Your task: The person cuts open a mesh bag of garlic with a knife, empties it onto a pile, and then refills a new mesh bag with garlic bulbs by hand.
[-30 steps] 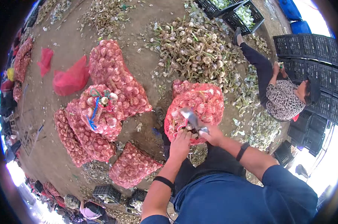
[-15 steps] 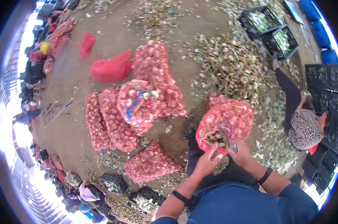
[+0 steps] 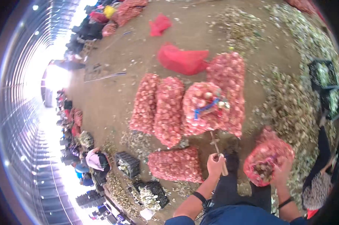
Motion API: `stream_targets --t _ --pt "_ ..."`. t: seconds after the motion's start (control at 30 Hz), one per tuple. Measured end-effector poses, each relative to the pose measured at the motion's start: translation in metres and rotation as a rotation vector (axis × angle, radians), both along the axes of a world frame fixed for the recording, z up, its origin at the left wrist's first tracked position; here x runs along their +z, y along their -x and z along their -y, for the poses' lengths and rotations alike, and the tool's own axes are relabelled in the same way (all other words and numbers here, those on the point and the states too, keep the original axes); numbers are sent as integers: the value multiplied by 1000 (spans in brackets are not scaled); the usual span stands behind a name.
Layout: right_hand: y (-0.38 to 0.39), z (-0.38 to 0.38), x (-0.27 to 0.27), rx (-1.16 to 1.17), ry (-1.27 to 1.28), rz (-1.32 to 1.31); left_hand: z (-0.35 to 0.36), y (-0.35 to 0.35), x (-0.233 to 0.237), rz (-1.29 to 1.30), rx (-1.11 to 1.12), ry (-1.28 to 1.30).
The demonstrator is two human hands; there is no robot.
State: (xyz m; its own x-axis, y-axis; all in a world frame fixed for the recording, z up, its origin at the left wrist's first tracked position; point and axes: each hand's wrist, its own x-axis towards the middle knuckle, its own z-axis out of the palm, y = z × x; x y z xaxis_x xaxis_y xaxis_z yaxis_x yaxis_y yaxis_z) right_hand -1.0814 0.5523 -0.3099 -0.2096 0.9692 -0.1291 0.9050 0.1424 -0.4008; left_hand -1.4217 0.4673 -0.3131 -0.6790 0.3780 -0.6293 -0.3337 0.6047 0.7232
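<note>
My left hand (image 3: 215, 166) is closed around the pale wooden handle of a long thin tool (image 3: 224, 168), whose narrow dark shaft points away from me toward the tied sack. At the right, an open red mesh sack (image 3: 257, 155) full of what look like garlic bulbs stands by my legs. My right hand (image 3: 283, 171) lies against the right side of its mouth, its fingers blurred. Ahead, a tied mesh sack (image 3: 199, 95) has a blue strip at its top. More filled sacks lie beside it, and one sack (image 3: 175, 164) rests left of my left hand.
Loose bulbs and dry stalks form a heap (image 3: 298, 108) at the right. Crates (image 3: 127, 165) stand at lower left and far right. Red empty-looking mesh (image 3: 182, 60) lies on the floor ahead. One person (image 3: 317, 189) sits at the right edge; others work at left.
My left hand has left the sack's mouth and moved left, now holding the wooden-handled tool. My right hand stays at the sack. The view has turned left, shifting the scene rightward.
</note>
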Motion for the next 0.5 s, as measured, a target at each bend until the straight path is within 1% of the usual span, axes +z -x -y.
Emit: stream_targets --t 0.03,0.07,0.1,0.13,0.17,0.2,0.27,0.3,0.33,0.4,0.43,0.47,0.5 --pt "-11 -2 -1 -82 -36 -69 -1 31 -14 -137 -31 17" --pt "-38 8 -34 -104 93 -162 -7 60 -15 -102 47 -29" --pt "-71 23 -75 -126 221 -250 -9 87 -27 -184 84 -47" --pt "-101 54 -116 -247 400 -462 -7 115 -47 -258 118 -60" --pt "-112 68 -144 -373 578 -670 -4 144 -69 -321 154 -25" --pt "-100 61 -145 -366 577 -657 2 171 -92 -377 189 16" --pt "-72 65 -126 -554 631 -261 12 222 -127 -628 140 92" --pt "-32 42 -87 -528 661 -153 13 244 -133 -697 93 139" --pt "-32 39 -90 -531 660 -121 11 268 -138 -765 45 183" --pt "-33 41 -99 -601 726 -352 9 314 -154 -627 147 305" --pt "-40 46 -108 -660 742 -318 28 345 -193 -665 198 277" --pt "-53 49 -113 -664 739 -291 47 372 -234 -705 251 250" --pt "-64 56 -119 -672 786 -298 39 384 -222 -737 211 331"
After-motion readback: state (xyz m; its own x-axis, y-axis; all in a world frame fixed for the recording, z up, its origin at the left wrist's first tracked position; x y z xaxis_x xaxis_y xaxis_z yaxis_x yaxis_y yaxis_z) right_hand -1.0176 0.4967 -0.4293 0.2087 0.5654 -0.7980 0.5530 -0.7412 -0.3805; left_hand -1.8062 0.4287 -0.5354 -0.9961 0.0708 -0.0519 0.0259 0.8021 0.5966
